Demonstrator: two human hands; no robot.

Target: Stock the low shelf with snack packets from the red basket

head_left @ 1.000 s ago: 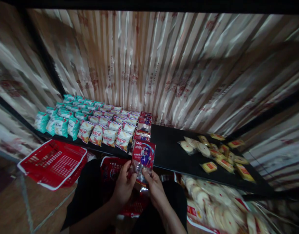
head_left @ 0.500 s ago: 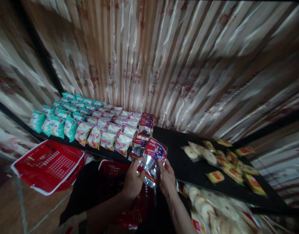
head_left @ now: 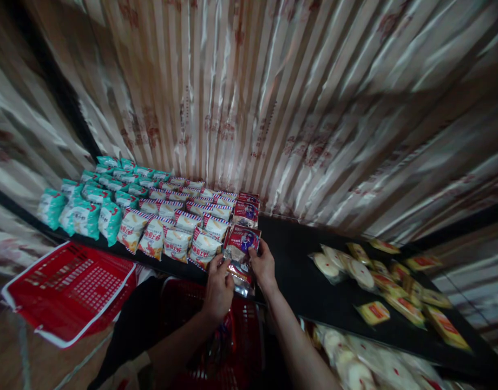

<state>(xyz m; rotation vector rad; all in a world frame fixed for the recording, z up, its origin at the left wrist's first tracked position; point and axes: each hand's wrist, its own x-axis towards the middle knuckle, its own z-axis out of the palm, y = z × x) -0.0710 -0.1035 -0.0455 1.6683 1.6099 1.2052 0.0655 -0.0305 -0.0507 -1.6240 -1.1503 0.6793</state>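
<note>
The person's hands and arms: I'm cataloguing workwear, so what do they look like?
The left hand and right hand are ungloved, with no watch discernible. The left forearm and right forearm are bare; a pale sleeve with a reddish mark shows farther up the left.

The shelf point(head_left: 289, 265) looks smooth and fairly matt to us. At its front edge we see a pouch point(head_left: 237, 245) of glossy, foil-like film; at its left end, teal packets point(head_left: 85, 218) of crinkled plastic. Behind it hangs shiny, pleated sheeting point(head_left: 216, 108); below, a smooth plastic basket point(head_left: 33, 295).
</note>
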